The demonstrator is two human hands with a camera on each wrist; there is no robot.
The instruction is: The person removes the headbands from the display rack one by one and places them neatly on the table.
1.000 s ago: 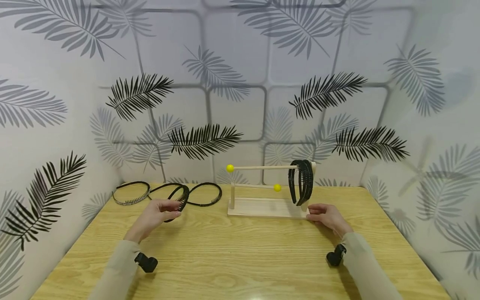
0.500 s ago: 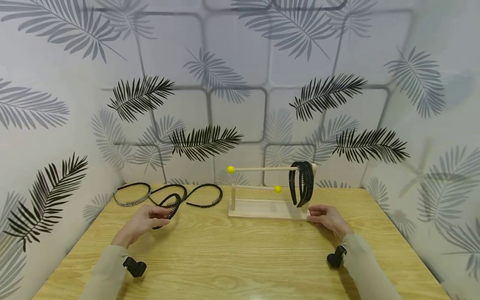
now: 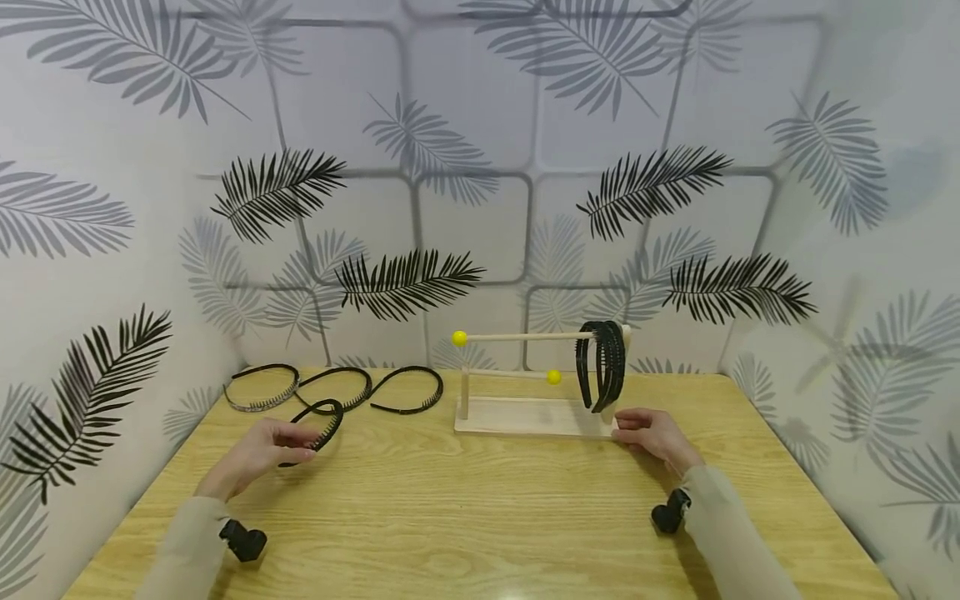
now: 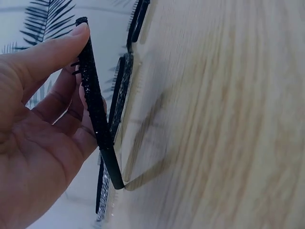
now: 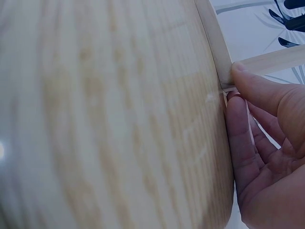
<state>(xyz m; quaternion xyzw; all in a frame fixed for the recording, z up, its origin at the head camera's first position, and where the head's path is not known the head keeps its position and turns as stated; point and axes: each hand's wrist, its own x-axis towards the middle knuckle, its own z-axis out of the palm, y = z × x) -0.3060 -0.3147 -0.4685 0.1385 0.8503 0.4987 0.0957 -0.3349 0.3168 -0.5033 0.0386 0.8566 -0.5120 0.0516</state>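
My left hand (image 3: 258,454) pinches a black hair band (image 3: 335,423) between thumb and fingers, left of centre over the table. In the left wrist view the hair band (image 4: 95,105) shows a sparkly surface and comb teeth on its inner side; its lower end is right at its shadow. At the right, my right hand (image 3: 658,440) grips the front right corner of a wooden rack's base (image 3: 525,421), thumb on top and fingers below in the right wrist view. Several black hair bands (image 3: 617,367) hang together at the right end of the rack's upper rod (image 3: 525,336).
Three more hair bands lie along the back left: a silvery-sided one (image 3: 262,407), a black one (image 3: 367,385) and another black one (image 3: 408,412). Yellow balls (image 3: 460,338) cap the rack's rods. Patterned walls (image 3: 472,225) close off the table's (image 3: 480,517) back and sides.
My left hand has moved left and nearer to me with the hair band, away from the ones lying at the back. My right hand stays at the rack's corner.
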